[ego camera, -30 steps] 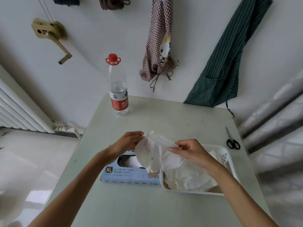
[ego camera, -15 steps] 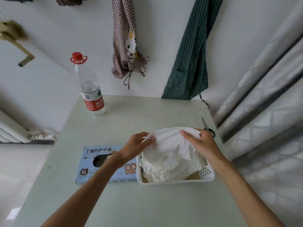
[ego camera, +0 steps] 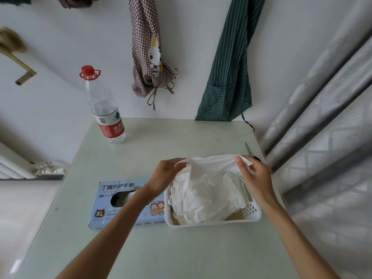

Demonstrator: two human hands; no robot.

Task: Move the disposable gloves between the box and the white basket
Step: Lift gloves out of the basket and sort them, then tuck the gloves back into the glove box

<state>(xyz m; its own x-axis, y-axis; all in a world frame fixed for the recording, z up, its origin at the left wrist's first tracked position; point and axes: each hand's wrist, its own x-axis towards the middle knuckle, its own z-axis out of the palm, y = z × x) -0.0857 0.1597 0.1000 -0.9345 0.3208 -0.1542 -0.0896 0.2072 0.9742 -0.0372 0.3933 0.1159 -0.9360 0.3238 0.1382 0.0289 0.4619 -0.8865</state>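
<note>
Now both hands stretch one thin white disposable glove [ego camera: 213, 161] above the white perforated plastic basket [ego camera: 252, 213].
Left hand [ego camera: 167, 175] and right hand [ego camera: 254, 176] each pinch an end; the blue cardboard glove box [ego camera: 104, 200] touches the basket's left wall.

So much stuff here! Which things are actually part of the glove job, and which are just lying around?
Part of the job:
- left hand and right hand, stretching one white glove between them
- glove pile in the white basket
- blue glove box

Just lying about:
- water bottle
- scissors
- checked apron
- green striped apron
</note>
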